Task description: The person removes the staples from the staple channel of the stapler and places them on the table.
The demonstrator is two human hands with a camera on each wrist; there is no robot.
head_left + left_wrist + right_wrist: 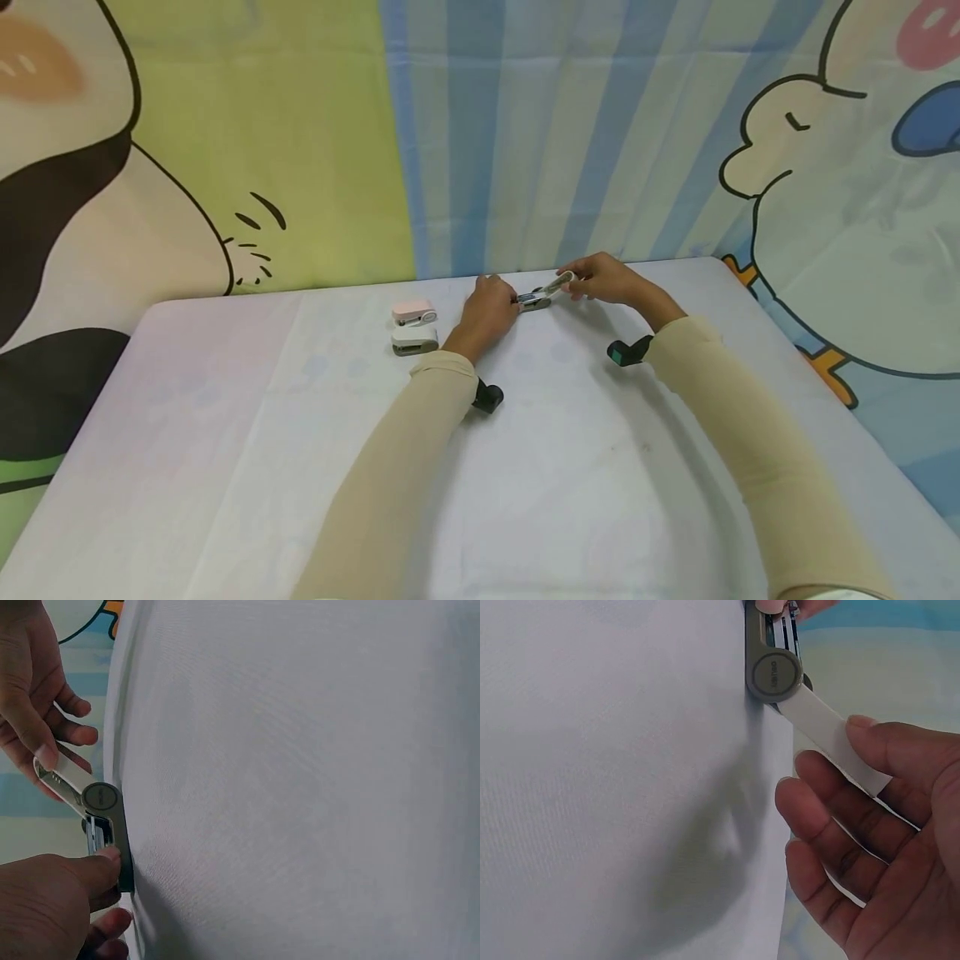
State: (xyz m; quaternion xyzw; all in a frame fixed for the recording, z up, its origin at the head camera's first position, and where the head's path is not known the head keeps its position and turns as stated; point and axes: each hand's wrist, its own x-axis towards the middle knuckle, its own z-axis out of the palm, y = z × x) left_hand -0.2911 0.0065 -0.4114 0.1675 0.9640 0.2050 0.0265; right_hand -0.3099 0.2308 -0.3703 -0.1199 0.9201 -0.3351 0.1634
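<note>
Both hands hold a grey and white stapler (pixel 534 302), which is hinged wide apart near the table's far edge. My left hand (pixel 489 312) grips the grey base, with the thumb (pixel 105 862) over the metal staple channel. At the other end my right hand (pixel 607 279) pinches the raised white top arm (pixel 829 729) between thumb and fingers, its other fingers loosely bent below. A round hinge cap (pixel 775 673) with lettering joins the two parts. To the left of my left hand, a pink stapler (pixel 414 312) and a white stapler (pixel 414 340) lie side by side.
A white cloth (pixel 570 467) covers the table. Behind it hangs a curtain (pixel 510 142) printed with cartoon animals and stripes, close to the far edge. Black wrist devices (pixel 628 352) stick out under both sleeves.
</note>
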